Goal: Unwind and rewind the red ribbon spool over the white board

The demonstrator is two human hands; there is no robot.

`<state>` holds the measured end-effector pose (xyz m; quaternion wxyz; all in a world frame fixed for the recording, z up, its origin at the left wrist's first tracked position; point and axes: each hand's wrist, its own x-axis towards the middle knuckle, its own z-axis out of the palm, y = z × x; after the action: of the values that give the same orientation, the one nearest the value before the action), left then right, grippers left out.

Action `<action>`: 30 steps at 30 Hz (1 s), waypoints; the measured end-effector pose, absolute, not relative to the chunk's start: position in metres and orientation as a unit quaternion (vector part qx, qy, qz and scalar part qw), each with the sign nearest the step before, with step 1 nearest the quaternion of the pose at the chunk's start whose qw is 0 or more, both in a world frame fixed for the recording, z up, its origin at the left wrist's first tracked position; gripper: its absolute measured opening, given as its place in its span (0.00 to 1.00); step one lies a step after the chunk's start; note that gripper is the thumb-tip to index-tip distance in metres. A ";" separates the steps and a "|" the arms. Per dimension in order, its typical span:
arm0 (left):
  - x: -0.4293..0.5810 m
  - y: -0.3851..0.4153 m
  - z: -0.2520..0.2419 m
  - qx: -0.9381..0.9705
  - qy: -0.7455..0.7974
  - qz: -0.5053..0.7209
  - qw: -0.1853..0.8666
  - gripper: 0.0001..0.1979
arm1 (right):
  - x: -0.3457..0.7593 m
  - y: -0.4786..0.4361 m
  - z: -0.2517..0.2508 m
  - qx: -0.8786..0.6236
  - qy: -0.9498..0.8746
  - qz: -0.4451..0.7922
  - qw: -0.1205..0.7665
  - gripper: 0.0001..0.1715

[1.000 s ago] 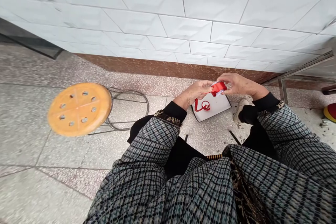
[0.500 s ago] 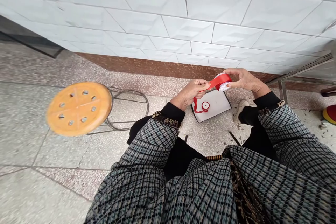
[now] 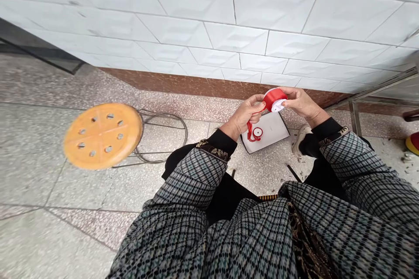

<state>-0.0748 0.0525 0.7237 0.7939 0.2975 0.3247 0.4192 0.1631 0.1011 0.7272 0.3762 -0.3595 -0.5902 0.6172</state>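
Observation:
A spool of red ribbon (image 3: 274, 98) with white end discs is held up between both hands. My right hand (image 3: 301, 103) grips the spool by its ends, thumb on the near white disc. The fingers of my left hand (image 3: 248, 114) are closed on the ribbon at the spool's left side, touching or nearly touching it. From under my left hand a length of ribbon hangs down to a second, smaller red and white spool (image 3: 257, 133), over a white sheet or box lid with dark edges (image 3: 275, 133) on the floor.
An orange round stool (image 3: 103, 136) with holes and metal legs lies on its side at the left. White tiled wall (image 3: 203, 4) rises in front. A metal frame (image 3: 355, 117) stands at the right, with a red and yellow object (image 3: 415, 141) beyond it. Small debris dots the floor.
My left hand and the spool have come together, so the ribbon stretch between them is shorter. My right hand has shifted slightly left. The view has moved a little.

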 end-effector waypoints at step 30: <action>-0.086 0.061 0.726 0.361 0.385 0.343 0.777 0.15 | 0.177 0.109 0.744 -0.372 -0.855 0.304 0.194 0.29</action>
<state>-0.0862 0.0611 0.7262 0.7769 0.3614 0.3855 0.3425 0.1768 0.1092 0.7437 0.1935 -0.3718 -0.8554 0.3042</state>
